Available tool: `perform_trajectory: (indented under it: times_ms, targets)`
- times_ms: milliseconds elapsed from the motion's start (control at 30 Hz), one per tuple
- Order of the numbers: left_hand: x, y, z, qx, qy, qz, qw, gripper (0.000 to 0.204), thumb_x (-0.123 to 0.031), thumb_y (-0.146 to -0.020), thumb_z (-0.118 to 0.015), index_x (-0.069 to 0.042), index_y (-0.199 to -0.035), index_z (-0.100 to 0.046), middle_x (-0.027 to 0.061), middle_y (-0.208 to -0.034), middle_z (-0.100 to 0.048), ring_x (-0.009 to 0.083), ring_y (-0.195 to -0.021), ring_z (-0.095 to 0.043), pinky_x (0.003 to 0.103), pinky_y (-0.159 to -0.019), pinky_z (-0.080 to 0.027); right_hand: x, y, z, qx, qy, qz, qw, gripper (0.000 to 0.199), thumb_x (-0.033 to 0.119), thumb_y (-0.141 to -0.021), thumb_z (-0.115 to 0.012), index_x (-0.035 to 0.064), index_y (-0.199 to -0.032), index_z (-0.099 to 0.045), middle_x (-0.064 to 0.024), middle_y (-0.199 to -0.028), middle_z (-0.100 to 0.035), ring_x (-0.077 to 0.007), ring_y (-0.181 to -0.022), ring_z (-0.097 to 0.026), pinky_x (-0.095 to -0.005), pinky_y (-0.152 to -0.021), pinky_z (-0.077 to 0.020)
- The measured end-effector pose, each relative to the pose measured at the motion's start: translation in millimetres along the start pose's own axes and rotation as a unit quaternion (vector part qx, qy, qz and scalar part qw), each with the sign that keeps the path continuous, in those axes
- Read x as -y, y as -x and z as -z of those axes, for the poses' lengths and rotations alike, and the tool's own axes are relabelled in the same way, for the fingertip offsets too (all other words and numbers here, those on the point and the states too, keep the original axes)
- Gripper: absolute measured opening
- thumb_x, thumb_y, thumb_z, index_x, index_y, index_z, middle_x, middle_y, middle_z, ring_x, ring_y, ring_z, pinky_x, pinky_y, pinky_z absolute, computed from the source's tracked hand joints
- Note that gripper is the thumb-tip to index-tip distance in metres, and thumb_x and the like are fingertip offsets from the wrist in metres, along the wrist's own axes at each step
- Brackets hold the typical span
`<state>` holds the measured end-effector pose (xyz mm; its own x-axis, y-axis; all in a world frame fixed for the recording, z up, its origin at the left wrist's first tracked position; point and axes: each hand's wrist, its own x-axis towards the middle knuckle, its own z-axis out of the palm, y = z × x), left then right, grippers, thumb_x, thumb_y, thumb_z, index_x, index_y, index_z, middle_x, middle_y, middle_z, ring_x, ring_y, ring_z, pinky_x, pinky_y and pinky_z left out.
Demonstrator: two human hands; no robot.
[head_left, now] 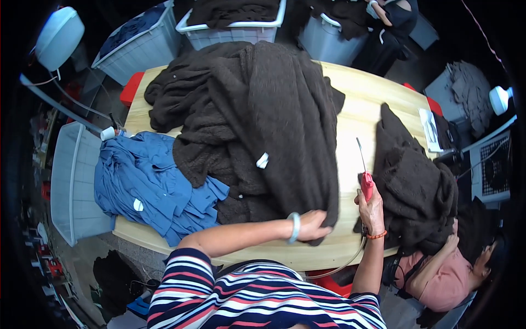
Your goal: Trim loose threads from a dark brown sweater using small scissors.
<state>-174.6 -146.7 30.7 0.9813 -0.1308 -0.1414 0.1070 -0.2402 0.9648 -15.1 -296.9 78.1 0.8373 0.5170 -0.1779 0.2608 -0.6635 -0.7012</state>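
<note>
My left hand [313,225], with a pale bangle at the wrist, is closed on the near right edge of a dark brown fleecy cloth [290,126]. This cloth lies heaped across the middle of the table, with a small white tag on it. My right hand [371,211] is wrapped round a red blow gun [367,185]. Its long thin metal nozzle points away from me, over bare wood between two dark heaps. A pale hose [350,262] runs down from that hand. Blue garments [159,183] are piled at the left, partly under the brown cloth.
The light wooden table [361,82] has another dark fleecy heap [416,186] at its right. A co-worker in a pink top [441,279] sits there, a hand at that heap. Bins [233,35] of cloth stand beyond the far edge; a white bin [82,181] stands left.
</note>
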Motion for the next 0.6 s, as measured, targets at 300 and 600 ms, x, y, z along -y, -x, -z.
perform_trajectory:
  times_ms: [300,600]
  targets:
    - [76.4,59.6,-75.6,0.101,-0.024,0.173,0.979,0.053,-0.041,-0.082,-0.067,0.011,-0.090,-0.060,0.0315,-0.087,-0.064,0.0445,-0.088,-0.064,0.046,-0.079,-0.050,116.5,1.4,-56.1,-0.038,0.060,0.267,0.961,0.065,0.025,-0.075,-0.082,0.0064,-0.130,-0.054,-0.0146,-0.115,-0.065,-0.0291,-0.095,-0.066,-0.0368,-0.083,-0.0525]
    - [112.6,115.5,-87.6,-0.019,-0.069,0.252,0.965,0.058,-0.041,-0.076,-0.072,0.003,-0.112,-0.063,0.0288,-0.108,-0.064,0.0429,-0.102,-0.062,0.046,-0.092,-0.048,137.3,-31.4,-218.0,0.009,0.212,0.294,0.932,0.074,0.009,-0.073,-0.071,0.0064,-0.140,-0.041,-0.0221,-0.105,-0.062,-0.0331,-0.090,-0.065,-0.0429,-0.080,-0.0481]
